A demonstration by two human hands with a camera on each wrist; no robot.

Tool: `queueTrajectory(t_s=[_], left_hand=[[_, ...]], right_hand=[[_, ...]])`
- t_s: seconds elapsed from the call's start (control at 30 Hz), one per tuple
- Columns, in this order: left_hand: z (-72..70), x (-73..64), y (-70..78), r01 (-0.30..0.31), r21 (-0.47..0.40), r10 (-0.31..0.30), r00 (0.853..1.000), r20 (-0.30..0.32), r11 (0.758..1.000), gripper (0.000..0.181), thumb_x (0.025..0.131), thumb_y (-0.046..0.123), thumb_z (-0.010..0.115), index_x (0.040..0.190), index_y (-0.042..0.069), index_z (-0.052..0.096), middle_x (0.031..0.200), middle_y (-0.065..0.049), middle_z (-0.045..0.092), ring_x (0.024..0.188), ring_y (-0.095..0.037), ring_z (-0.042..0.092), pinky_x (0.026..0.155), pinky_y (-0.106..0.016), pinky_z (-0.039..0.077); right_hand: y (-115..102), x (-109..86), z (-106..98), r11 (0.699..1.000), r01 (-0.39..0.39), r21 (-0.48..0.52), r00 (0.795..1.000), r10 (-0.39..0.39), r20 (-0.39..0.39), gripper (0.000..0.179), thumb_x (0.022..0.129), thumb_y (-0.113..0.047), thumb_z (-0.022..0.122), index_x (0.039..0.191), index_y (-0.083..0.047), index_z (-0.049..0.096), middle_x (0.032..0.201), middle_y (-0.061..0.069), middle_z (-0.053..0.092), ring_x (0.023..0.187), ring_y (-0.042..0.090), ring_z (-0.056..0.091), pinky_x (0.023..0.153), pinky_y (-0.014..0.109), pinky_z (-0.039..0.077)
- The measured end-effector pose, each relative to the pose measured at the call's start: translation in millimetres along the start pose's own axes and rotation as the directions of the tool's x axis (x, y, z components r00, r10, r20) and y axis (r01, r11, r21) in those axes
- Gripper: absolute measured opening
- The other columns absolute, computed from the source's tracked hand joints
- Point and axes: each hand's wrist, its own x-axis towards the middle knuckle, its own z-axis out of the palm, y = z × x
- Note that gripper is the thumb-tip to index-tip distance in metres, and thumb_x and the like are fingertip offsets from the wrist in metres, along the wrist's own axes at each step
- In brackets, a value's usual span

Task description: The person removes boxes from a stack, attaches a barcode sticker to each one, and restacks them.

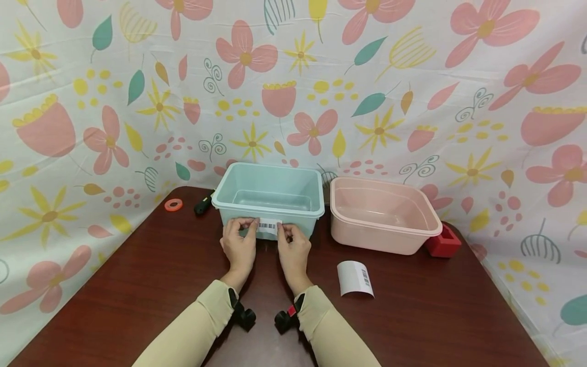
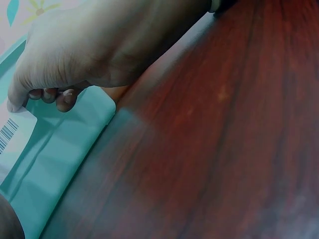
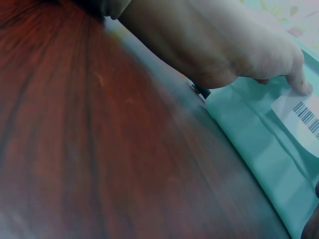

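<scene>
A white barcode label [image 1: 268, 226] lies against the front wall of a light blue plastic basin [image 1: 270, 207]. My left hand [image 1: 239, 244] pinches the label's left end, with the thumb on its corner in the left wrist view. At the other end, my right hand [image 1: 294, 251] pinches the label near its upper right corner. In the right wrist view, the label's lower part [image 3: 299, 127] stands a little off the basin wall. The fingers behind the label are partly hidden.
A pink basin [image 1: 380, 239] stands to the right, with a red block-shaped holder [image 1: 444, 243] beside it. A curled white sheet with a barcode [image 1: 354, 278] lies in front. Left of the blue basin are a black-handled tool [image 1: 203, 205] and an orange ring [image 1: 173, 205].
</scene>
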Motion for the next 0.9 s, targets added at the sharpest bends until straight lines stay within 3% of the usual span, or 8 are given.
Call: queueTrajectory(t_s=[0.47,0.9], left_hand=[[2.0,0.5,-0.4,0.003,0.019,-0.003,1.000,-0.015,1.000,0.016,0.088,0.031,0.080,0.084,0.017,0.071,0.083,0.000,0.058,0.084,-0.018,0.053,0.082,-0.047,0.028],[2.5,0.5,0.0,0.004,0.024,-0.003,1.000,-0.017,1.000,0.020,0.088,0.036,0.079,0.083,0.018,0.072,0.083,0.000,0.059,0.082,-0.019,0.053,0.081,-0.048,0.027]], right_hand=[[-2.4,-0.6,3.4,1.000,-0.020,-0.005,1.000,0.020,-0.020,0.019,0.092,-0.014,0.075,0.074,-0.010,0.070,0.061,-0.004,0.059,0.051,0.007,0.048,0.046,0.020,0.038],[-1.6,-2.2,3.1,0.996,-0.091,0.000,0.996,0.091,-0.015,0.029,0.093,-0.023,0.074,0.070,-0.014,0.060,0.056,-0.006,0.052,0.046,0.006,0.045,0.045,0.024,0.039]])
